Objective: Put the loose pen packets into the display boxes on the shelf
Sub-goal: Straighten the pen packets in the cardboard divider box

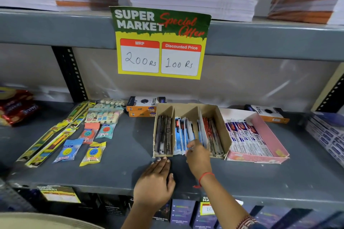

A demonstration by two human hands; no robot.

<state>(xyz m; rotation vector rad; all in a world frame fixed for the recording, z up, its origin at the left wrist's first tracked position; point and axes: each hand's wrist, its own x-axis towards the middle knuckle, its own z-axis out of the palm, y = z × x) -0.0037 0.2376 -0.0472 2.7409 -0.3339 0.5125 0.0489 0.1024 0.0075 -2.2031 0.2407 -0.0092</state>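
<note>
A brown cardboard display box (219, 122) with three slots stands on the grey shelf (119, 171). Dark pen packets (163, 135) fill its left slot, blue and white pen packets (181, 134) the middle one, red pen packets (212, 132) the right one. My right hand (198, 156) reaches into the middle slot and pinches the blue and white packets at their near end. My left hand (155, 186) lies flat on the shelf, fingertips touching the box's front left corner. To the right, a pink display box (268, 139) holds white and purple pen packets (245, 137).
Loose packets of toys, erasers and rulers (74, 132) lie on the shelf at the left. Orange and black Trio boxes (143, 108) stand behind the cardboard box, another (270, 113) behind the pink one. A price sign (161, 42) hangs from the upper shelf. Blue boxes (327, 135) sit far right.
</note>
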